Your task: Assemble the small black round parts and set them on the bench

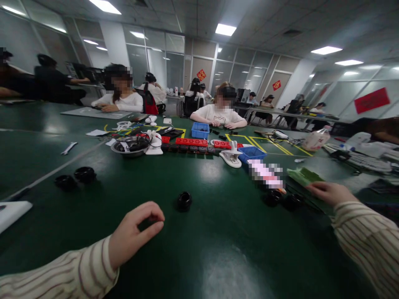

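My left hand (135,232) is above the near table, its fingers curled round so the thumb and index tips almost meet. Nothing shows between them. Just to its right sits a small black ring-shaped part (184,201) with a hole in its top. Over on the right, my right hand (332,193) has its fingers together at the edge of a crumpled green cloth (304,176), seeming to pinch it. Two more black ring-shaped parts, one a black ring (273,198) and the other a black ring (293,201), lie left of that hand.
Two black rings (85,175) and a wrench (69,148) lie at left. Across the middle are a metal bowl (131,147), red blocks (191,142), white clamp-like stands (231,157) and blue baskets (252,153). A person (220,110) sits opposite.
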Demonstrator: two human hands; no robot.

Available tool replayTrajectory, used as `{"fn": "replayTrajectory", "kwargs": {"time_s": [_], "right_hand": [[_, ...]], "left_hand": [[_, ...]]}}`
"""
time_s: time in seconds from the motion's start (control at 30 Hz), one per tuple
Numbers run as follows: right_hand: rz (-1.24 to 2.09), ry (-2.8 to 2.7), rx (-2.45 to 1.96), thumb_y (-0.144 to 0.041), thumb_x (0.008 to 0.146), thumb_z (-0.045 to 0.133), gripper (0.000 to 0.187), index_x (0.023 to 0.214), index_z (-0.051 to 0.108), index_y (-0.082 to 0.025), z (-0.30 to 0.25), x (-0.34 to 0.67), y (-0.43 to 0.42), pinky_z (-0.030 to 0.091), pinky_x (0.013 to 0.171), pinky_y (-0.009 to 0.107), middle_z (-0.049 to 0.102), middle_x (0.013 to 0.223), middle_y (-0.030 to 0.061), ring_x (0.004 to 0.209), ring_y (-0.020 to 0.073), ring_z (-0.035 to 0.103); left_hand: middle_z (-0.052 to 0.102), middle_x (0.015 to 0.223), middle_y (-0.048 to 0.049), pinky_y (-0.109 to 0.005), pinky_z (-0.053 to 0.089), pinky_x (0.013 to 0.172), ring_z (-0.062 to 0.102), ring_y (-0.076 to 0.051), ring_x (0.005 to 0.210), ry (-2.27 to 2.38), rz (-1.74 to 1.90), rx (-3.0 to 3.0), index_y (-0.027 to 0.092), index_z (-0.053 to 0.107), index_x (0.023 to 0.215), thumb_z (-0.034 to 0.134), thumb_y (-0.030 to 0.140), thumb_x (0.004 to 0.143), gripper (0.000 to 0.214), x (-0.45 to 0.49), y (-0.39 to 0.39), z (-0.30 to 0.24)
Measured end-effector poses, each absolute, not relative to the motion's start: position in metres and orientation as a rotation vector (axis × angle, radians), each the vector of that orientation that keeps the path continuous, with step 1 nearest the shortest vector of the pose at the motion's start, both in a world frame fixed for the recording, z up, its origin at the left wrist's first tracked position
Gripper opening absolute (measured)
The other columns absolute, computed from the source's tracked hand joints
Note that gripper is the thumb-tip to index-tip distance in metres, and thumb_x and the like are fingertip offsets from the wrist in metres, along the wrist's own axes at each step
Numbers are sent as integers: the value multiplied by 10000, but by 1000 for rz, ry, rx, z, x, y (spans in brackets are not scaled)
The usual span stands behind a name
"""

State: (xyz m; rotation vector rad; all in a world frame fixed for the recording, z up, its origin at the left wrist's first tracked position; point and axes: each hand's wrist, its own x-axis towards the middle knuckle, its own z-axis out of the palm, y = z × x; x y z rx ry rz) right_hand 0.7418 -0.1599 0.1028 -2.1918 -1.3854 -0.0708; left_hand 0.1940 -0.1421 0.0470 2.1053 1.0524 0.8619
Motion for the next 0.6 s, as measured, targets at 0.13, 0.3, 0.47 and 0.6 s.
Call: {"fn": "replayTrajectory", "kwargs": {"time_s": [0.13, 0.3, 0.47, 0.6], "right_hand": [[-12, -1441, -1970, -527, 828, 410, 424, 776, 632, -170, 129, 627, -159, 372, 547, 325, 588, 668, 97, 610, 203, 507], [114, -2024, -1590, -444, 817, 494, 356, 1035, 521, -164, 89, 429, -139, 428, 742, 333, 564, 951, 76, 860, 198, 533], [13, -2223, -1635, -582, 689, 592, 457, 859, 504, -167, 45, 378, -113, 432, 647, 323, 524, 856, 61, 791, 212, 507], [38, -2359, -1395, -440, 719, 597, 312, 835, 516, -163, 39, 391, -109, 407, 648, 299, 537, 821, 49, 751, 181, 485]], "left_hand": [[481, 1207, -109, -452, 352, 951, 434, -280, 1114, 1228, 670, 2258, 188, 439, 1199, 629, 474, 690, 614, 212, -105, 32], [555, 1076, -88, -464, 367, 914, 473, -293, 1049, 1223, 517, 2456, 169, 538, 1055, 700, 476, 598, 573, 241, -75, 25], [586, 914, -61, -399, 406, 828, 519, -238, 890, 1077, 461, 2503, 152, 562, 887, 665, 275, 619, 313, 243, -65, 22], [581, 939, -44, -372, 397, 845, 512, -217, 902, 835, 433, 2454, 164, 562, 864, 689, 235, 585, 314, 237, -59, 21]]}}
